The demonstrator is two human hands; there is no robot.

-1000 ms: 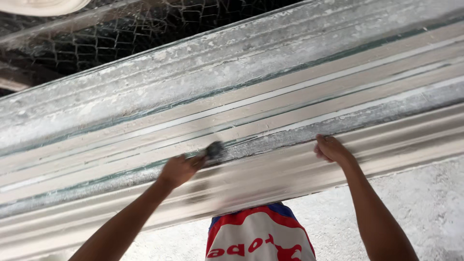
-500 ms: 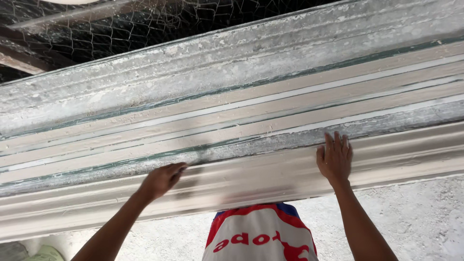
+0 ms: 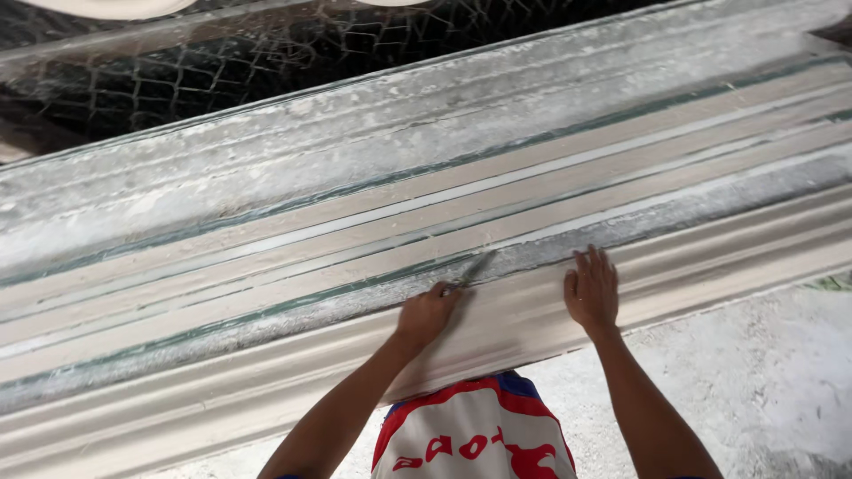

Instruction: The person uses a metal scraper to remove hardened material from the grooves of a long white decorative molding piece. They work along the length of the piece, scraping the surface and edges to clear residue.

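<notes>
A long white plaster moulding point(image 3: 266, 381) lies along the near edge of a dusty workbench point(image 3: 355, 160), running from lower left to upper right. My left hand point(image 3: 428, 314) grips a thin metal blade point(image 3: 473, 269) whose tip rests in the grey groove just above the moulding's top edge. My right hand point(image 3: 592, 288) lies flat on the moulding with fingers spread, a short way to the right of the blade. Both forearms reach up from the bottom of the view.
Pale and green strips point(image 3: 532, 177) run the length of the bench behind the groove. Wire mesh point(image 3: 222, 62) hangs beyond the far side. A rough, dusty concrete floor point(image 3: 763, 381) shows at the lower right. My red, white and blue shirt point(image 3: 470, 435) is at the bottom.
My left hand slid left along the groove half a second ago and has come back to the right with the blade. My right hand has shifted slightly and still presses the moulding.
</notes>
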